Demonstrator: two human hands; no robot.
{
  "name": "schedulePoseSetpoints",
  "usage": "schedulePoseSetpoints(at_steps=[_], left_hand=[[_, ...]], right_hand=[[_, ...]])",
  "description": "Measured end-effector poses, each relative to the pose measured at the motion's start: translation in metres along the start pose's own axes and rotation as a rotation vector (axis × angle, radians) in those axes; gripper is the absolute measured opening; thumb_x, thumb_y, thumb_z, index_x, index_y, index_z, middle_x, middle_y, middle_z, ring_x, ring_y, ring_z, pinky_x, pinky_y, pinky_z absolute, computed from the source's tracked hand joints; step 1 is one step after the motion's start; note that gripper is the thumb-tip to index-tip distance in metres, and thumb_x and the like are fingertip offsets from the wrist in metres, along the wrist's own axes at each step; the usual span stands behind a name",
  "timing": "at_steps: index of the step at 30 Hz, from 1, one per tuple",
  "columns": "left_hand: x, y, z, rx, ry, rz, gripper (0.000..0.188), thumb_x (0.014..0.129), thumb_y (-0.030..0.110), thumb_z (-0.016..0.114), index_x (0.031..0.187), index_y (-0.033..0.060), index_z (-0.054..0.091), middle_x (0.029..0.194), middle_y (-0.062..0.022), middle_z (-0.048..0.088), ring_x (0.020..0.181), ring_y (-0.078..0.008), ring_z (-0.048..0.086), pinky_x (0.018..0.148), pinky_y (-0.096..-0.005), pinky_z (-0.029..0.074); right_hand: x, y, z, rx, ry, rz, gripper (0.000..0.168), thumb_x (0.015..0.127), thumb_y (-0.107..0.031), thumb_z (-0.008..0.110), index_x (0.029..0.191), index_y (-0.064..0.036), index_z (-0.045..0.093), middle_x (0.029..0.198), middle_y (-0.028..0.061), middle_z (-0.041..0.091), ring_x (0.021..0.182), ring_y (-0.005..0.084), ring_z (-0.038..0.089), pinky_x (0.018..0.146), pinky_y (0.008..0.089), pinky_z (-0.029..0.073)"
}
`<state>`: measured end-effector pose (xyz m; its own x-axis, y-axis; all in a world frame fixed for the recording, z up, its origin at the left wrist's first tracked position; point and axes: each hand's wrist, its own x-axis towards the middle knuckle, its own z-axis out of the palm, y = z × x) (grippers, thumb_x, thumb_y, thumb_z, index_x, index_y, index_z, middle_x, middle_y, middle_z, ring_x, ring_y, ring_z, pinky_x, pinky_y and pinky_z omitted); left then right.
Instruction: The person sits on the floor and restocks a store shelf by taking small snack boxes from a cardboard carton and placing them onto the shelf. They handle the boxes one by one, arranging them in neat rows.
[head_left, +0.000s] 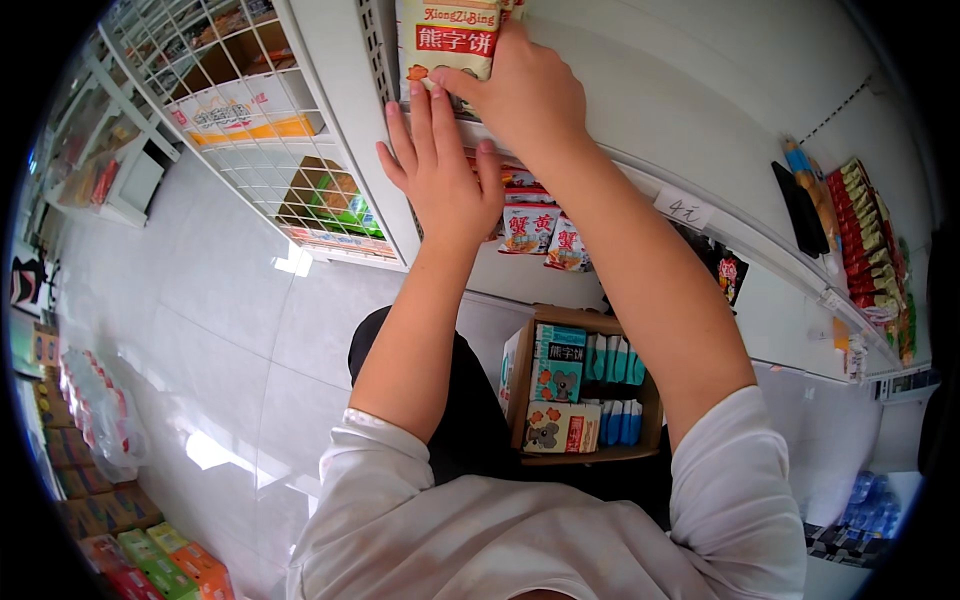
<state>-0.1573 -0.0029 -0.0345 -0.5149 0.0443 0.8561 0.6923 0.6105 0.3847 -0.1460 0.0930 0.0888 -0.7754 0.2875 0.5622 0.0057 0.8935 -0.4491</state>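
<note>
At the top of the head view, a cream and red biscuit packet (448, 37) stands at the left end of a white shelf (637, 82), with another packet partly showing behind it. My right hand (529, 86) grips its right side, thumb across the front. The fingertips of my left hand (450, 161) touch its lower front edge; the fingers are spread and hold nothing. Below, near my knees, an open cardboard box (650, 420) contains a teal biscuit packet (559, 364), a cream one (559, 427) and several small teal and blue packets.
Snack bags (529, 225) lie on the lower shelf under my hands. A price card (684, 208) is fixed to the shelf edge. A white wire grid panel (255, 112) closes the shelf's left side. Red and gold packets (862, 240) stand far right. Wrapped bottles (101, 412) and cartons (172, 559) are at left.
</note>
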Motion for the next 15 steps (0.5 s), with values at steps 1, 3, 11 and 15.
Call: schedulePoseSetpoints(at_steps=[1,3,11,15], left_hand=[[0.0,0.0,0.001,0.012,-0.008,0.012,0.073,0.094,0.026,0.059,0.159,-0.0001,0.038,0.168,-0.022,0.034,0.155,-0.0502,0.024,0.118,-0.0709,0.014],[0.0,0.003,0.002,0.023,-0.011,0.013,0.073,0.095,0.027,0.059,0.159,0.0001,0.038,0.168,-0.0216,0.034,0.155,-0.0502,0.024,0.118,-0.0709,0.014],[-0.007,0.011,-0.006,0.011,-0.01,0.056,0.069,0.09,0.025,0.064,0.153,0.0017,0.048,0.165,-0.0232,0.038,0.154,-0.0498,0.026,0.118,-0.0714,0.012],[-0.021,0.041,-0.017,-0.159,0.045,0.185,0.054,0.083,0.013,0.068,0.136,0.002,0.06,0.149,-0.0249,0.052,0.143,-0.0472,0.042,0.116,-0.0642,0.026]], right_hand=[[0.001,0.007,-0.001,-0.083,-0.112,-0.02,0.053,0.085,-0.048,0.08,0.113,-0.004,0.067,0.075,0.0099,0.075,0.073,0.0349,0.074,0.068,0.044,0.058],[-0.003,0.017,-0.006,-0.035,-0.105,-0.097,0.045,0.088,-0.041,0.078,0.112,-0.003,0.067,0.081,0.0122,0.075,0.076,0.0353,0.074,0.069,0.0444,0.058],[-0.072,0.056,-0.06,-0.004,0.092,-0.513,0.017,0.086,-0.011,0.073,0.099,-0.003,0.066,0.099,0.0127,0.07,0.099,0.0351,0.067,0.085,0.0457,0.054],[-0.146,0.086,-0.109,0.062,0.007,-0.547,0.013,0.082,-0.005,0.074,0.089,-0.004,0.063,0.095,0.0092,0.067,0.095,0.0328,0.066,0.083,0.0441,0.052]])
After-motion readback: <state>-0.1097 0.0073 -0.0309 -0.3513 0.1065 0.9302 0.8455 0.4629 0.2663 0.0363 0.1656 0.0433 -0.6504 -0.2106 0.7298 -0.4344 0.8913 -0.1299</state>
